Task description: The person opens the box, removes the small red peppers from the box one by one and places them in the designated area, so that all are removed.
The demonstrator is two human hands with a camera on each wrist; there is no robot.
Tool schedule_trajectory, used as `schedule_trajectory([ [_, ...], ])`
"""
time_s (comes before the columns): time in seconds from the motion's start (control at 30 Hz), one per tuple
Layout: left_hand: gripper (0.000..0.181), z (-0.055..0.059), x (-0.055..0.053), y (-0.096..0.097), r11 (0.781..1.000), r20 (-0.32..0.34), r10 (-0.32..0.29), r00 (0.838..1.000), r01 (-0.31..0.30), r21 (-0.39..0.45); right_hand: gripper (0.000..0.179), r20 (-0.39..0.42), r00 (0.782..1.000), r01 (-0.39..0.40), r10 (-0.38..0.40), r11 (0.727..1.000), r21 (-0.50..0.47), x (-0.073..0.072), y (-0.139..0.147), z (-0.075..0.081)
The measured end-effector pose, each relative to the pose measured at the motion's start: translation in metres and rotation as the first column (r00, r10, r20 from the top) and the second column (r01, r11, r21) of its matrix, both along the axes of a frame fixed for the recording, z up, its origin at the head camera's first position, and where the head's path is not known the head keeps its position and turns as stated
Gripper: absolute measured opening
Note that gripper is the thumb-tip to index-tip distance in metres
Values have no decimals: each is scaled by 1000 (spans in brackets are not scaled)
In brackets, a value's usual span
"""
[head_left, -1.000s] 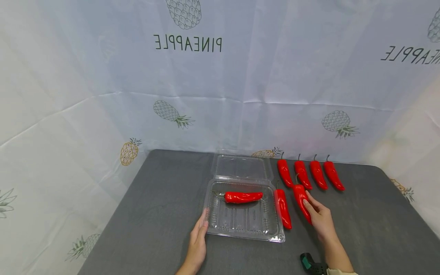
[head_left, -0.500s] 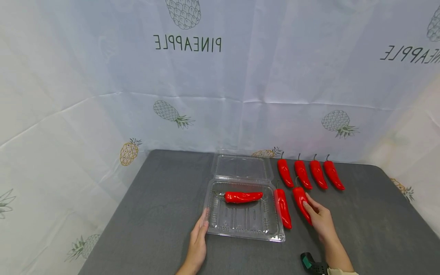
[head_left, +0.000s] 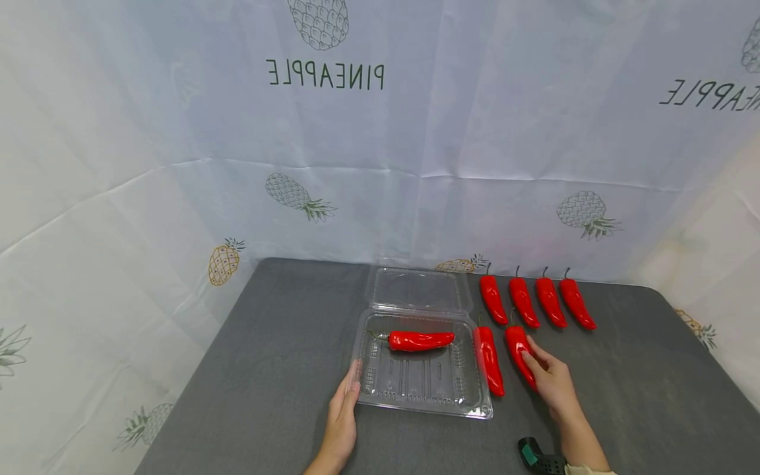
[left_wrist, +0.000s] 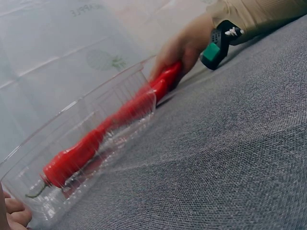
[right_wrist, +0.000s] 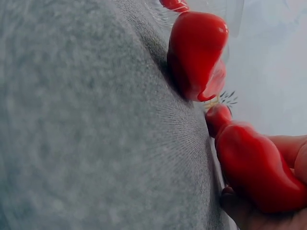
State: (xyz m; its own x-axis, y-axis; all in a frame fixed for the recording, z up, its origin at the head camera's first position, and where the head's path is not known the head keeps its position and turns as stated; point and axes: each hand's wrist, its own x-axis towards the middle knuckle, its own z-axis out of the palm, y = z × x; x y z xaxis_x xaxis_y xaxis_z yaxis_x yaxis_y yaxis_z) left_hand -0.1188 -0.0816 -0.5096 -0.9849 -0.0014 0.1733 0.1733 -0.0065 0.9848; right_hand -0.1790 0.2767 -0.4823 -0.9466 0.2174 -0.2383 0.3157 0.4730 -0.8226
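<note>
A red chili pepper [head_left: 518, 346] with a thin stem lies between the thumb and fingers of my right hand [head_left: 552, 379], which pinches its near half from the right. The right wrist view shows this pepper [right_wrist: 259, 167] close to the grey cloth. Just left of it, another red pepper [head_left: 490, 363] lies along the right side of a clear plastic clamshell container [head_left: 410, 389]. Inside that container a third pepper [head_left: 418, 341] rests crosswise, stem to the left. My left hand [head_left: 340, 425] grips the container's near left side; in the left wrist view its curled fingers [left_wrist: 17, 213] show at the corner.
Behind the container its clear lid [head_left: 418, 290] lies folded back. Several more red peppers [head_left: 549, 301] stand in a row at the back right of the grey table [head_left: 285, 343]. A white curtain [head_left: 415, 132] with pineapple prints closes off the back and sides.
My right hand has drawn its pepper slightly towards me, away from the back row. The left hand and the container have stayed in place.
</note>
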Motion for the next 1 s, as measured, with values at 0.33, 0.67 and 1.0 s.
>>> schedule_trajectory([
  [0.33,46,-1,0,0,1000,-15,6,1000,-7,-5,61,-12,998,-69,69,997,34,2,-2,1],
  [0.67,47,0,1,0,1000,14,3,1000,-3,-6,59,9,997,-74,74,995,67,0,0,1],
  [1.0,47,-2,-2,0,1000,6,8,1000,-8,-11,63,20,998,-67,66,994,86,-1,1,0],
])
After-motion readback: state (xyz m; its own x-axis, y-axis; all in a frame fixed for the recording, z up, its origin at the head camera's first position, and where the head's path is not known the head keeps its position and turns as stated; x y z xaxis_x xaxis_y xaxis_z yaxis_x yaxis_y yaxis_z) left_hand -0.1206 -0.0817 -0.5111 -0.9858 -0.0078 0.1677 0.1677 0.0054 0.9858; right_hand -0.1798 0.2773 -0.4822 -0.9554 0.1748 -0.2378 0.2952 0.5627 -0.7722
